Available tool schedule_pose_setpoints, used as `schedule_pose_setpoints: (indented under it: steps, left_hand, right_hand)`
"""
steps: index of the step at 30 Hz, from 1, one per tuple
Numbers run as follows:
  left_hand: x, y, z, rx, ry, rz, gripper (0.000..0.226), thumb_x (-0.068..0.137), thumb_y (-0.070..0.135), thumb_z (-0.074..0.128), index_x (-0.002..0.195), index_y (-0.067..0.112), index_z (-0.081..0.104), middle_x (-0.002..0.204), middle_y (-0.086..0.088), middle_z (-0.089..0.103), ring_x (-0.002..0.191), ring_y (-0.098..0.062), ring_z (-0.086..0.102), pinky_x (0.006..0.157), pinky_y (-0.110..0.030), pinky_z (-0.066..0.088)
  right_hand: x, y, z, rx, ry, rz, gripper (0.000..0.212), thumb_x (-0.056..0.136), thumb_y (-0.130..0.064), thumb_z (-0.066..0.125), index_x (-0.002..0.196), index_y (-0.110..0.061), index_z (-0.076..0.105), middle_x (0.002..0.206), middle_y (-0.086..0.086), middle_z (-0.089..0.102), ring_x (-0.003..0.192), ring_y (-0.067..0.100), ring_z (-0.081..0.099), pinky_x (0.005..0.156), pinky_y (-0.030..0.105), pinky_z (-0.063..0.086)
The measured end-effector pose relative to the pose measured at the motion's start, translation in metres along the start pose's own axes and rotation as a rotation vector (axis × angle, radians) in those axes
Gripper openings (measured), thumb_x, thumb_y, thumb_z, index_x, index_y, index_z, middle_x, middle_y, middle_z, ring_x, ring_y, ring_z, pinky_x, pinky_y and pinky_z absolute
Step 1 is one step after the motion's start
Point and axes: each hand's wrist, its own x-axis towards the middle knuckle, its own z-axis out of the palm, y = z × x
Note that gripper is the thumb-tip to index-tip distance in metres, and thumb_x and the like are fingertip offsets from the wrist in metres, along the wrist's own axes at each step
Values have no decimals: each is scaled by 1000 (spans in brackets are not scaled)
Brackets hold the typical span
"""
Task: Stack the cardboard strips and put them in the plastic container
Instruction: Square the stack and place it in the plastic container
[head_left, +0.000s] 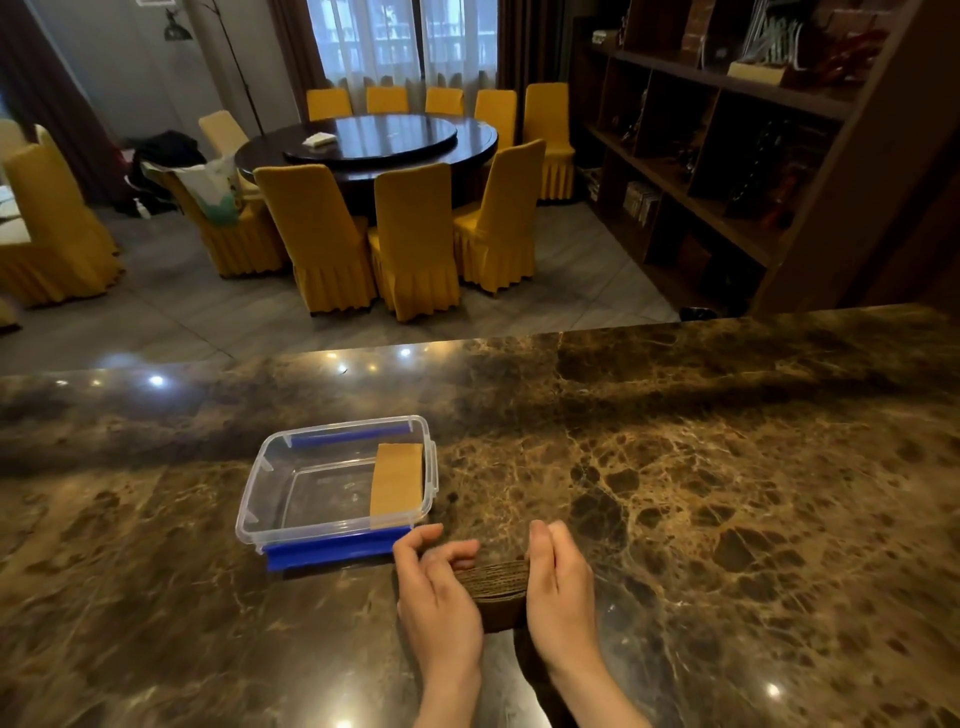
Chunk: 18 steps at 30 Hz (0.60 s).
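Strips: cardboard stack (497, 584) on edge on the marble counter (727, 467), pressed between left hand (439, 592) and right hand (558, 582); both clamp its ends
Risk: loose squeeze could fan the stack
Container (332, 480): just left; strip (397, 486) inside; path clear

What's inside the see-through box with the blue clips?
Inside the plastic container, one batch of cardboard strips lies against its right wall. The rest of the floor shows bare. How many strips are in that batch cannot be seen; only the top one shows.

Probably a restaurant's private dining room: round table (387, 140), covered chairs (415, 234).
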Motion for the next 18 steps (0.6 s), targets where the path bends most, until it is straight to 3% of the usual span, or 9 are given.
schedule_pose_setpoints:
  steps: [4, 7, 9, 11, 14, 16, 18]
  left_hand:
    - [-2, -1, 1, 53, 71, 3, 27, 107, 22, 36, 93, 38, 53, 72, 21, 73, 70, -1, 65, 65, -24, 40]
    - [-1, 2, 3, 48, 80, -30, 30, 106, 18, 37, 88, 36, 53, 65, 8, 74, 69, -8, 67, 62, -25, 40]
    - [0, 5, 2, 39, 56, -14, 30, 107, 17, 38, 89, 35, 54, 61, 3, 72, 68, -6, 67, 62, -23, 40]
    - [0, 8, -9, 80, -93, 86, 28, 108, 20, 40, 94, 37, 56, 71, 10, 74, 72, -2, 68, 63, -17, 43]
    - [10, 19, -44, 370, -610, 314, 12, 99, 38, 59, 109, 46, 60, 100, 28, 70, 96, 8, 64, 78, -5, 44]
    - [19, 26, -59, 708, -887, 434, 49, 80, 60, 69, 126, 52, 52, 120, 32, 62, 112, 7, 58, 96, -14, 44]
    - [21, 35, -57, 901, -909, 552, 60, 78, 57, 69, 133, 45, 47, 129, 25, 59, 119, 1, 56, 104, -26, 47]
  right_hand:
    - [-2, 0, 5, -11, 66, -23, 39, 108, -25, 39, 70, -24, 50, 64, -5, 51, 60, 6, 50, 59, 23, 39]
    - [-3, 1, 7, -45, 121, -49, 42, 109, -27, 35, 69, -29, 48, 61, -6, 52, 61, 5, 54, 60, 30, 40]
    - [-3, 0, 10, -48, 165, -58, 44, 108, -39, 33, 68, -28, 49, 60, -7, 52, 60, 6, 53, 60, 29, 39]
    - [-2, -3, 13, -34, 208, -40, 55, 99, -54, 23, 71, -20, 56, 61, -9, 54, 59, 5, 52, 62, 29, 39]
    - [7, -7, 11, -37, 257, -94, 56, 96, -54, 19, 66, -21, 53, 57, -7, 54, 58, 7, 54, 63, 29, 32]
    - [12, -14, 8, -59, 215, -200, 48, 99, -47, 24, 65, -23, 50, 54, -7, 51, 58, 14, 56, 60, 25, 32]
    - [14, -21, 8, -110, 150, -343, 43, 102, -40, 27, 71, -23, 50, 58, -12, 48, 60, 6, 55, 58, 17, 34]
